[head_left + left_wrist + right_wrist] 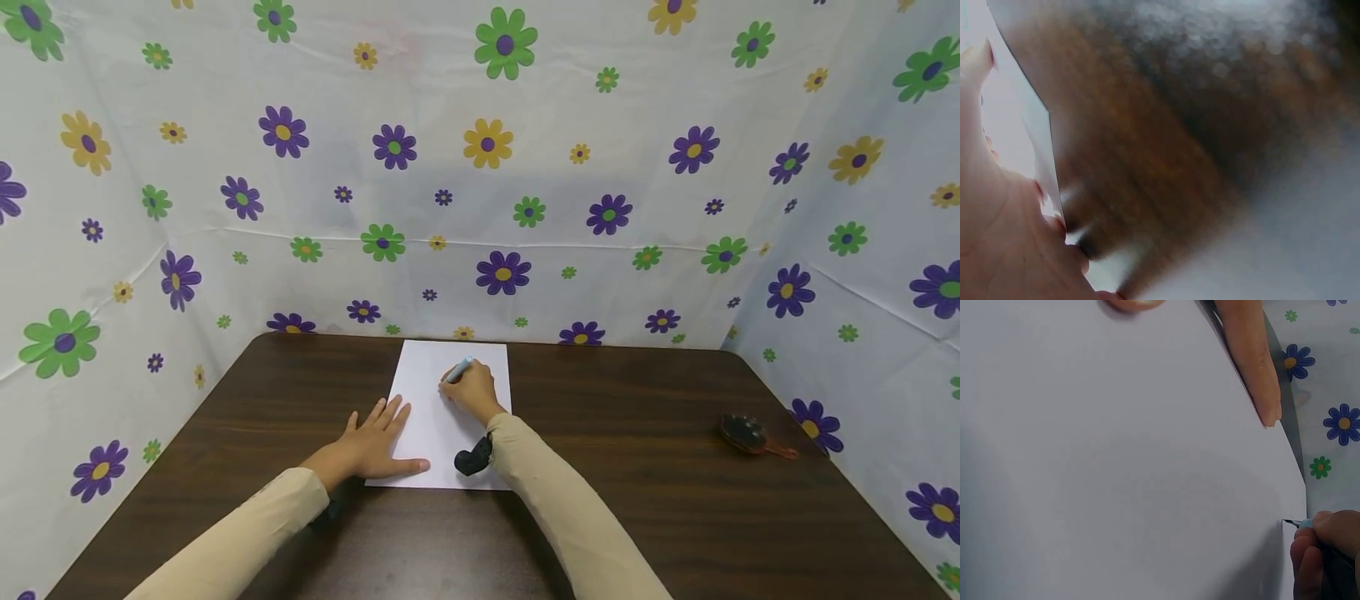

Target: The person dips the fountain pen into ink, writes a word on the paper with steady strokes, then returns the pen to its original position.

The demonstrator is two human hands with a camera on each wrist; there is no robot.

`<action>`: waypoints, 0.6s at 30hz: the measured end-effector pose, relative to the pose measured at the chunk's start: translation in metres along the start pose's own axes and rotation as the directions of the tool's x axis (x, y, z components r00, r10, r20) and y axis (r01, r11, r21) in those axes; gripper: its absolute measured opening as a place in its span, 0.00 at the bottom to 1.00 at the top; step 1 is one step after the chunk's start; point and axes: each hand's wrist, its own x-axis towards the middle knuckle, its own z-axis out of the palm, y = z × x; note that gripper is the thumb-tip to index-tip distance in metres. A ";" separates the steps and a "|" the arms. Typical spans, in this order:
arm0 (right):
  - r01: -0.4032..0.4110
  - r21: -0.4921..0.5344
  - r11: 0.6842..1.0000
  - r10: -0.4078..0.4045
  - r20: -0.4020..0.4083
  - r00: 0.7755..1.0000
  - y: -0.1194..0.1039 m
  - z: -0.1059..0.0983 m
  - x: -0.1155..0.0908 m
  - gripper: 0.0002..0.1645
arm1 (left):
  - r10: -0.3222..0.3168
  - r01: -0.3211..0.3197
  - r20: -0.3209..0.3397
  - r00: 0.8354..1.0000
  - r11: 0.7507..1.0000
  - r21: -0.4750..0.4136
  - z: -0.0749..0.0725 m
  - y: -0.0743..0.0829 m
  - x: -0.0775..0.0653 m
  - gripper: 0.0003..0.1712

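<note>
A plain white sheet of paper (450, 429) lies on the table in the head view. My left hand (366, 450) rests palm down over its left edge, fingers spread and thumb on the lower part. My right hand (476, 392) pinches a light-blue pen (459, 369) above the upper middle of the sheet. In the right wrist view the pen's dark tip (1290, 521) is at the paper's surface; whether it touches I cannot tell. The left wrist view shows my left palm (1010, 237) beside the sheet's edge, with much of the view blurred.
The dark wood-grain table (622, 417) spreads around the sheet. A small dark pan-shaped object (744, 433) with a reddish handle lies far to the right. White cloth with a flower pattern (322, 183) hangs behind the table and along both sides.
</note>
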 end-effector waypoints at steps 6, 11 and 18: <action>-0.019 -0.006 1.000 0.019 0.000 1.000 0.002 -0.003 -0.002 0.02 | -0.014 0.014 -0.002 1.000 1.000 0.009 0.001 0.000 0.001 0.63; -0.019 0.002 1.000 0.019 -0.009 1.000 0.005 -0.006 -0.004 0.02 | -0.015 0.015 -0.005 1.000 1.000 0.013 0.008 -0.007 0.006 0.67; -0.040 -0.009 0.999 0.040 -0.011 0.999 0.008 -0.009 -0.005 0.03 | 0.000 0.001 0.006 1.000 1.000 -0.029 0.002 -0.003 0.002 0.65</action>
